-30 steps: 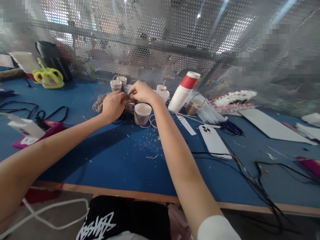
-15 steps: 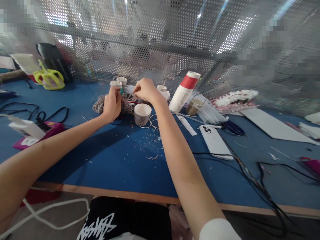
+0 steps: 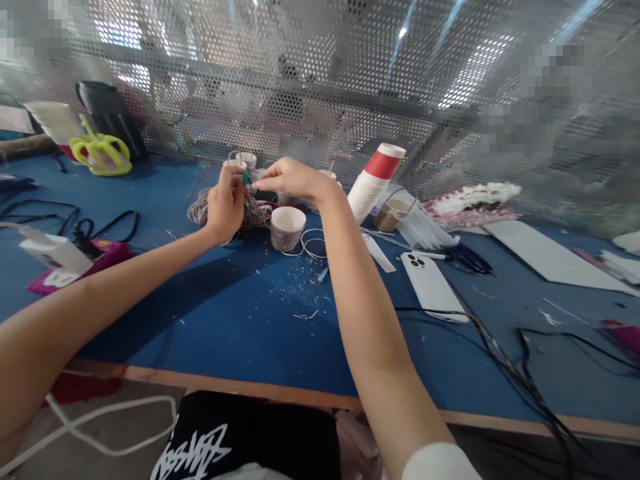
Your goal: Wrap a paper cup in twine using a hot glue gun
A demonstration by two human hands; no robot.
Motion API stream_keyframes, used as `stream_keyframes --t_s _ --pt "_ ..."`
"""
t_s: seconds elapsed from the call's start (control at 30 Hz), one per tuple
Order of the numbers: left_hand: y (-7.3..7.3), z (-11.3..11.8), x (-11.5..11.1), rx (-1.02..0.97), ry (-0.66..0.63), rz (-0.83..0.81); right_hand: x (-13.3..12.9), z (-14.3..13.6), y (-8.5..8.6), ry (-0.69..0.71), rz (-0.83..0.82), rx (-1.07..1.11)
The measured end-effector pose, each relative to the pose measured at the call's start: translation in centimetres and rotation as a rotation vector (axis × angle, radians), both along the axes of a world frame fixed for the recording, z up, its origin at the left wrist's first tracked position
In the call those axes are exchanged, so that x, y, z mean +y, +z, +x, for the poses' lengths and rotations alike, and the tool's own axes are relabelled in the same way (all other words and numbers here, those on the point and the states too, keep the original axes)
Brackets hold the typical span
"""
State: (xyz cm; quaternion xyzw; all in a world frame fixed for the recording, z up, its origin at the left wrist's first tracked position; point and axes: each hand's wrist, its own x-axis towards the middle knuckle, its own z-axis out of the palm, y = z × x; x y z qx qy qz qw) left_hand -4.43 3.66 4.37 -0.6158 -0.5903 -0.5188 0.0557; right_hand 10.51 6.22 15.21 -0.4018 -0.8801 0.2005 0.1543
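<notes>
While my left hand [image 3: 226,210] pinches a small teal piece [image 3: 245,177], my right hand [image 3: 287,177] hangs just beside it.
Both are near the desk's [image 3: 225,320] back edge, left of its middle; I cannot tell whether my right fingers grip anything. Should my left pinch loosen, the piece could drop into the string bundle [image 3: 200,208]; a low sweep of my right forearm could tip the grey-sided cup [image 3: 287,230], nearer the front edge.

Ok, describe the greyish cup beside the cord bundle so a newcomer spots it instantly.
On the blue table, find the tangled cord bundle by the left hand. Just right of it stands an upright cup, white inside, greyish outside. Unlike the brown cup farther right, it shows no looped handle.
</notes>
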Motion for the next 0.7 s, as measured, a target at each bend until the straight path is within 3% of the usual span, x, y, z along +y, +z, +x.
stream_keyframes --t_s 0.1,0.43,0.7 --pt "0.0 -0.1 0.1 0.016 -0.008 -0.003 -0.5 -0.9 -0.5 0.053 0.026 -0.069" --pt "0.7 0.5 -0.6 0.033 -0.006 -0.108 0.3 -1.9 -2.1 0.005 0.169 -0.084" --pt "-0.3 0.7 -0.2 0.153 0.019 -0.270 2.5 -0.3 -1.9 -0.250 0.310 0.123"
